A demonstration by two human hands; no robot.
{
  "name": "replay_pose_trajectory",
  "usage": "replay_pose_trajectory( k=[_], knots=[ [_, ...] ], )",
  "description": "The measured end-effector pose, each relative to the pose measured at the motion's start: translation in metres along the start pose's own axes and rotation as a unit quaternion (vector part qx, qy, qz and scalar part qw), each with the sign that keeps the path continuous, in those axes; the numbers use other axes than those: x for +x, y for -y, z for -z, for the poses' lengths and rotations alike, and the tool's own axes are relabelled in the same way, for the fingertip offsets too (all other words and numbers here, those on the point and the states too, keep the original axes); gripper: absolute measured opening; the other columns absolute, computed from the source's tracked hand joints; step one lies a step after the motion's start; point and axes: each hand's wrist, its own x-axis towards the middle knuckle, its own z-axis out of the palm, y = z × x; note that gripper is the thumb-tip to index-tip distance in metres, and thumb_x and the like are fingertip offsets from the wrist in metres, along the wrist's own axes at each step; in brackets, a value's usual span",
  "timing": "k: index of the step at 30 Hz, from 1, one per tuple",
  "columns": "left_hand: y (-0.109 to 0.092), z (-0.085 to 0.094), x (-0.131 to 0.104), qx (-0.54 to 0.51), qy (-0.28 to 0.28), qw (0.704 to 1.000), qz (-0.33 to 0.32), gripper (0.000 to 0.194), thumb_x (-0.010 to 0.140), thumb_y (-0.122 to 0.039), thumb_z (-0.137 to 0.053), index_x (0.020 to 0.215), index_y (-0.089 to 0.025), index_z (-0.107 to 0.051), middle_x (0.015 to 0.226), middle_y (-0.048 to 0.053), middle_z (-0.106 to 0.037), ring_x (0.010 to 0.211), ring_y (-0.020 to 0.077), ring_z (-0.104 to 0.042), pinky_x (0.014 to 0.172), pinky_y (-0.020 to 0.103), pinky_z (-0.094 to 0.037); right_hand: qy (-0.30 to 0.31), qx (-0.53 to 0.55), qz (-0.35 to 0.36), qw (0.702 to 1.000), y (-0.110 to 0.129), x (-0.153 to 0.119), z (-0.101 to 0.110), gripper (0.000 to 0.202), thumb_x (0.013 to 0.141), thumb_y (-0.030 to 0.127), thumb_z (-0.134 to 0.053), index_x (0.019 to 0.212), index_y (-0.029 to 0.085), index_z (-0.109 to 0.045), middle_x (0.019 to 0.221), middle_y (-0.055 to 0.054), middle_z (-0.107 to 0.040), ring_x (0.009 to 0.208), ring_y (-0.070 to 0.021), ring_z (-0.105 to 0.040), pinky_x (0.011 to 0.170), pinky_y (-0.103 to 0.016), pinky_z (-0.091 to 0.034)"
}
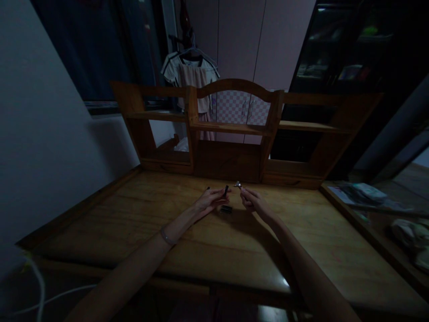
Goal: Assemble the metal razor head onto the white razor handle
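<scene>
Near the middle of the wooden desk, my left hand is closed on a small black object, held upright at the fingertips. Just to its right, my right hand grips a small shiny metal tool, whose silvery head points up and left. A gap separates the tool from the black object. On the desk below and between the hands lies a dark rectangular piece. Another small dark tip shows just behind my left hand; what it belongs to is hidden.
A wooden shelf unit stands along the desk's back edge. Clothes hang behind it. At the right, papers lie beyond the raised desk edge. A white cable hangs at the lower left.
</scene>
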Motion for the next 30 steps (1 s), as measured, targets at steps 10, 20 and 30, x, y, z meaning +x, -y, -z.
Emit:
replay_pose_trajectory(
  k=[10, 20, 30],
  knots=[
    [0.006, 0.0, 0.003, -0.002, -0.002, 1.0, 0.004, 0.029, 0.074, -0.03, -0.073, 0.096, -0.012, -0.071, 0.09, 0.009, -0.068, 0.079, 0.0138, -0.061, 0.08, 0.032, -0.048, 0.012, -0.134, -0.002, 0.991, 0.004, -0.002, -0.003, 0.052, 0.081, 0.064, -0.047, 0.056, 0.019, -0.043, 0.051, 0.005, -0.033, 0.046, -0.0086, -0.028, 0.045, -0.025, -0.017],
    [0.008, -0.003, 0.002, -0.008, 0.006, 1.0, 0.01, 0.029, 0.072, -0.03, -0.075, 0.093, -0.01, -0.072, 0.09, 0.009, -0.068, 0.076, 0.0125, -0.061, 0.078, 0.028, -0.048, -0.002, -0.196, 0.046, 0.98, 0.009, -0.002, -0.008, 0.052, 0.08, 0.064, -0.048, 0.059, 0.017, -0.051, 0.054, 0.003, -0.037, 0.052, -0.0105, -0.033, 0.049, -0.025, -0.02],
    [0.007, -0.002, 0.002, 0.015, 0.008, 1.0, 0.008, 0.034, 0.07, -0.033, -0.076, 0.095, -0.01, -0.072, 0.095, 0.011, -0.068, 0.081, 0.0146, -0.061, 0.079, 0.029, -0.047, 0.009, -0.219, 0.05, 0.974, 0.002, 0.001, -0.004, 0.049, 0.081, 0.061, -0.049, 0.059, 0.017, -0.049, 0.057, 0.003, -0.035, 0.053, -0.0097, -0.033, 0.049, -0.025, -0.021]
  ],
)
